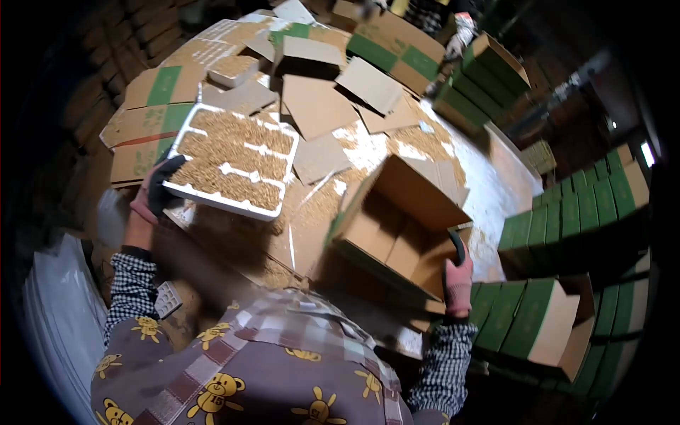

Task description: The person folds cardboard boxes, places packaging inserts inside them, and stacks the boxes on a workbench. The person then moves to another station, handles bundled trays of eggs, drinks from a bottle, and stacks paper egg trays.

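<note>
In my gloved left hand (157,190) is a white foam tray (234,204), gripped at its near left corner. Brown grain-like bits (237,145) fill the tray, with white divider pieces showing through. The tray is held over the left side of the work surface, slightly tilted. My right hand (458,278), in a pink and dark glove, closes on the right edge of an open cardboard box (418,188). That box leans toward me, and its visible brown inside holds nothing.
Loose cardboard pieces (315,106) and scattered brown bits lie across the work surface (478,205). A smaller filled tray (234,71) sits farther back. Green and brown boxes (581,212) are stacked on the right. White sheeting (64,304) stands at lower left.
</note>
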Demonstrator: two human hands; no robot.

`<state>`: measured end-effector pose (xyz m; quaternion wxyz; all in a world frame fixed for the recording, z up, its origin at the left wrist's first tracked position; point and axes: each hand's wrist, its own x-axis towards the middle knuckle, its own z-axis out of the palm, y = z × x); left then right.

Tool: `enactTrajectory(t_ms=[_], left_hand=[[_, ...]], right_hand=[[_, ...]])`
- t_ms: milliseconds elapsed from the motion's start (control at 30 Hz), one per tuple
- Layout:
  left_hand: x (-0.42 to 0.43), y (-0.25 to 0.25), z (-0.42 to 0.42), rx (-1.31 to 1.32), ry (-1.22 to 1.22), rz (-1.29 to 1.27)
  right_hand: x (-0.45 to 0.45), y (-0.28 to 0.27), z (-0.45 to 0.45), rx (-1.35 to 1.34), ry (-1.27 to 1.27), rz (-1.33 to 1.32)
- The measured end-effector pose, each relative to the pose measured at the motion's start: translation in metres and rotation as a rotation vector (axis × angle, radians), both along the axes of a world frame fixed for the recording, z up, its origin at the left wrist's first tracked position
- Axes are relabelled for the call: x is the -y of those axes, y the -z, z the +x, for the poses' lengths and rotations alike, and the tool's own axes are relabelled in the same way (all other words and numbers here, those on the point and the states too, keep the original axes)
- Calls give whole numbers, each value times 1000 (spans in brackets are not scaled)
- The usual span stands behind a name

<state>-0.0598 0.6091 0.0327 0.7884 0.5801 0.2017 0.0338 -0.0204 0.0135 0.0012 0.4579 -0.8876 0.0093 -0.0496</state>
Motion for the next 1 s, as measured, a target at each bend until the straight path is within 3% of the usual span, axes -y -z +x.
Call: enactTrajectory(t_ms=[67,133,167,200,233,267,333,400,433,467,500,533,567,633,733,800,867,933,1000], left_hand=[[14,-7,8,70,24,-142],[40,-10,16,635,345,1035],[80,-37,18,490,451,442],[116,-58,28,36,322,-236],[146,-55,35,152,449,-176],[171,-47,44,89,480,-292],[226,-63,55,29,632,-342],[251,-32,74,988,610,875],[260,-26,81,988,609,876],[269,-21,87,714,618,651],[274,-18,89,427,612,426],[289,-19,94,187,537,-100],[288,-26,97,212,630,63],[281,-26,113,141,746,312],[276,-36,114,-140,832,722],[271,-36,106,7,745,939],[269,-22,72,420,376,1048],[280,-2,56,361,298,1322],[293,-3,55,102,588,1610]], right_hand=[[-11,3,1,28,46,-220],[-26,-10,2,-49,81,-336],[-26,-8,4,-48,77,-334],[-24,-6,6,-47,70,-334],[-25,-9,7,-62,59,-330],[10,42,12,12,-64,-598],[3,14,-14,-256,7,1177],[45,40,-13,-273,-181,1126],[68,54,-7,-105,-295,446],[85,65,-4,61,-381,-229],[54,29,-11,-105,-99,-71],[55,50,-6,117,-166,7],[67,59,-8,-40,-127,160],[25,-24,-18,-235,-130,407],[27,-32,-9,-283,-167,400],[28,-15,-3,-130,-184,237],[19,-30,-2,-189,-242,197],[22,-19,-5,-66,-198,-4],[24,-4,0,-46,-151,-111]])
